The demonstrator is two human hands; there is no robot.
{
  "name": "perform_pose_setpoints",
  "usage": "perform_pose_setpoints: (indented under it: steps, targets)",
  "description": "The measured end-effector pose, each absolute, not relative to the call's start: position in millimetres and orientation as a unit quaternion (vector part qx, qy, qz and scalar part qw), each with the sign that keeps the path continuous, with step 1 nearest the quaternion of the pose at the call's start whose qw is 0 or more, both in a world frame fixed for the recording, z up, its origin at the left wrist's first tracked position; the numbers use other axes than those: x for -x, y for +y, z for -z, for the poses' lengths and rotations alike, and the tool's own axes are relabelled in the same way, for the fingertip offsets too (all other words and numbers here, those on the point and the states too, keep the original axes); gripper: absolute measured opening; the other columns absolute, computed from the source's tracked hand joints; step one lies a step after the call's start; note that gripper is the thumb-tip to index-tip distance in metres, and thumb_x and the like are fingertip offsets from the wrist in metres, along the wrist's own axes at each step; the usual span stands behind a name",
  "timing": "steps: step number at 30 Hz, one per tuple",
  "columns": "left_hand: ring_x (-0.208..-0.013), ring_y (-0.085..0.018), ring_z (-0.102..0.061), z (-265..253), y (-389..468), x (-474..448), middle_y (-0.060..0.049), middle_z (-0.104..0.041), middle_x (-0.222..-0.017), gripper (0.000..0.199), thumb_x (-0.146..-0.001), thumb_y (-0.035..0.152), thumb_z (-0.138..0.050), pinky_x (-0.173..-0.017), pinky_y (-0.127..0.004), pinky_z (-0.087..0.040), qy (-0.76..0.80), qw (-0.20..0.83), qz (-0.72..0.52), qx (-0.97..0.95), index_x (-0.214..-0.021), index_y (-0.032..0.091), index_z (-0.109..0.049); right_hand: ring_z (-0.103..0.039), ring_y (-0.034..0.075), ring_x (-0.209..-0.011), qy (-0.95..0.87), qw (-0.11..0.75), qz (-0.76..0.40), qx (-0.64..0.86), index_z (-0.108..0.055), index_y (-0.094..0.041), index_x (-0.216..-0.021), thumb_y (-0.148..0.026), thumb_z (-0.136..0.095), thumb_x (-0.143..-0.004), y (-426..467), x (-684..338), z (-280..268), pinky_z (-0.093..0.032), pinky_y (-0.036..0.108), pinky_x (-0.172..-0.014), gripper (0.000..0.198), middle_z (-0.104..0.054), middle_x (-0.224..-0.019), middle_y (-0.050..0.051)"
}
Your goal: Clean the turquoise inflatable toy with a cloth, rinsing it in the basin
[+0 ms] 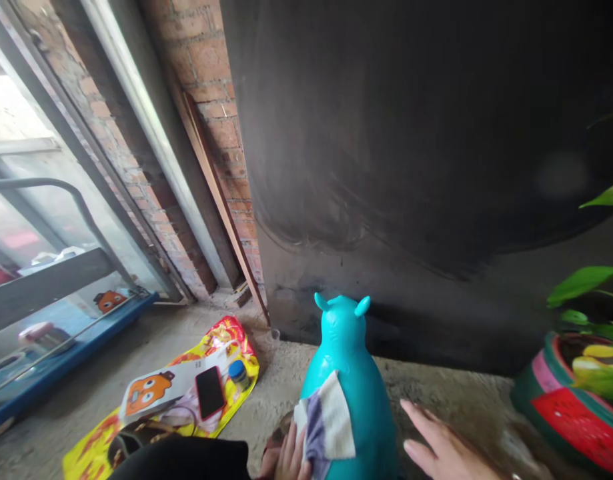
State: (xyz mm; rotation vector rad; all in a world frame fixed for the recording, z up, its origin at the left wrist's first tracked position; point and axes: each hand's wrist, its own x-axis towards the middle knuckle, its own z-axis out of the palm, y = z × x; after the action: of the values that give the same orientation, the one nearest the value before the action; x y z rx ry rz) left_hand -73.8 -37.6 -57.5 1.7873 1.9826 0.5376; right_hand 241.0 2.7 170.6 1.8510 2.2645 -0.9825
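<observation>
A turquoise inflatable animal toy [371, 413] with two small ears stands upright on the concrete floor, low in the middle of the view. A white and purple striped cloth [331, 420] lies against its back. My left hand [289, 457] is on the cloth's left edge, fingers pressed together over it, holding it against the toy. My right hand [443, 447] hovers just right of the toy, its fingers apart and holding nothing. The lower parts of both hands and of the toy are cut off by the frame.
A dark board [411, 167] stands behind the toy. At left, a yellow and red plastic sheet [231, 333] bears a phone [209, 392] and a blue-capped jar [238, 375]. A blue trolley [111, 323] stands farther left. A potted plant [546, 390] is at right.
</observation>
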Motion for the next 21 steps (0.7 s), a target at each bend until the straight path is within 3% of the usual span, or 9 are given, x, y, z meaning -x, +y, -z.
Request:
perform_pose_setpoints:
  steps: [2, 5, 9, 13, 17, 21]
  targets:
    - [-0.137, -0.015, -0.033, 66.5, -42.9, 75.6, 0.001, -0.038, -0.147, 0.045, -0.092, 0.029, -0.03, -0.113, -0.031, -0.032, 0.708, 0.204, -0.2, -0.645, -0.134, 0.03, -0.047, -0.035, 0.021, -0.135, 0.734, 0.028, 0.312, -0.602, -0.028, -0.006, -0.142, -0.034, -0.03, -0.084, 0.4, -242.4, -169.4, -0.029, 0.035, -0.113, 0.064, -0.036, -0.146, 0.014]
    - [-0.141, -0.019, -0.019, 58.4, -25.4, 67.3, -0.002, -0.026, -0.152, 0.05, -0.091, 0.031, -0.029, -0.116, -0.037, -0.024, 0.693, 0.2, -0.174, -0.67, -0.14, 0.022, -0.038, -0.037, 0.021, -0.133, 0.733, 0.012, 0.315, -0.602, -0.03, -0.006, -0.142, -0.034, -0.031, -0.084, 0.1, -244.0, -168.3, -0.031, 0.034, -0.112, 0.064, -0.038, -0.145, 0.014]
    - [-0.141, -0.028, -0.017, 9.1, 17.3, 36.1, -0.004, -0.02, -0.153, 0.053, -0.092, 0.044, -0.031, -0.112, -0.054, -0.027, 0.685, 0.194, -0.094, -0.696, -0.144, 0.03, -0.028, -0.038, 0.022, -0.133, 0.729, 0.0, 0.314, -0.608, -0.032, -0.007, -0.141, -0.035, -0.034, -0.083, 4.9, -239.8, -170.6, -0.031, 0.036, -0.112, 0.065, -0.039, -0.144, 0.014]
    - [-0.14, -0.037, -0.012, -28.4, 41.9, 9.1, -0.009, -0.014, -0.154, 0.053, -0.091, 0.041, -0.035, -0.105, -0.068, -0.027, 0.666, 0.164, -0.071, -0.724, -0.143, 0.032, -0.029, -0.039, 0.021, -0.133, 0.73, 0.003, 0.312, -0.608, -0.032, -0.006, -0.14, -0.035, -0.035, -0.082, 12.6, -230.1, -174.6, -0.03, 0.034, -0.113, 0.065, -0.04, -0.143, 0.014]
    - [-0.14, -0.037, -0.014, -15.0, 29.0, 16.3, -0.004, -0.019, -0.154, 0.051, -0.092, 0.047, -0.035, -0.104, -0.069, -0.029, 0.588, 0.147, -0.076, -0.792, -0.142, 0.042, -0.025, -0.038, 0.021, -0.133, 0.734, 0.024, 0.317, -0.601, -0.033, -0.006, -0.14, -0.033, -0.038, -0.081, 20.6, -221.7, -172.0, -0.029, 0.034, -0.113, 0.065, -0.04, -0.143, 0.014]
    - [-0.132, -0.04, -0.036, 14.5, 0.4, 35.5, -0.003, -0.033, -0.148, 0.054, -0.089, 0.061, -0.036, -0.094, -0.068, -0.042, 0.478, 0.063, -0.071, -0.873, -0.139, 0.051, -0.02, -0.042, 0.024, -0.13, 0.745, 0.03, 0.311, -0.589, -0.035, -0.003, -0.138, -0.031, -0.038, -0.08, 22.3, -216.2, -165.1, -0.032, 0.035, -0.111, 0.065, -0.043, -0.14, 0.018]
